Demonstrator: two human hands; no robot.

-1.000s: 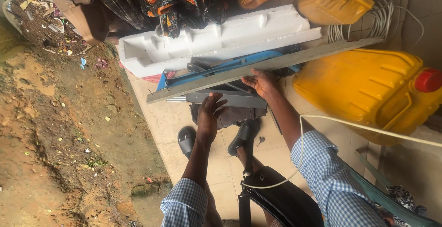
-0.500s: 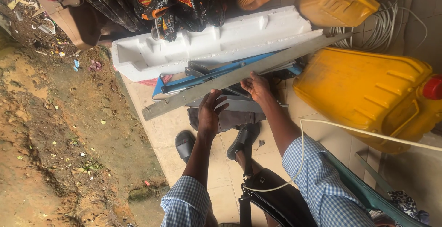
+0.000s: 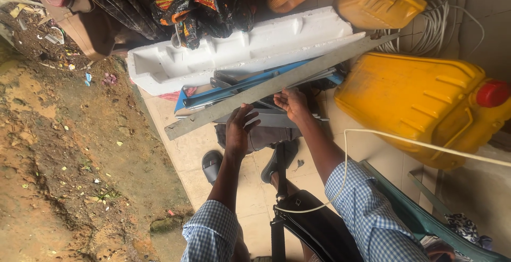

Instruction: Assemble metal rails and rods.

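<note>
At centre: long grey metal strip [image 3: 277, 85], slanting from 8 o'clock up to 2 o'clock
Left hand [image 3: 238, 131]: fingers spread wide, touching the strip's lower edge
Right hand [image 3: 291, 104]: fingers loosely curled just under the strip; grip cannot be told
At 12 o'clock: white foam tray [image 3: 234, 54]
At 3 o'clock: yellow jerrycan [image 3: 420, 102]

yellow jerrycan [image 3: 420, 100]; white foam tray [image 3: 239, 54]; coiled cable [image 3: 436, 28]; patterned cloth [image 3: 199, 1]; sandal [image 3: 211, 165]

Blue-and-white checked sleeves [image 3: 372, 214] rolled at the elbows, dark sandals [image 3: 212, 163] on both feet
</note>
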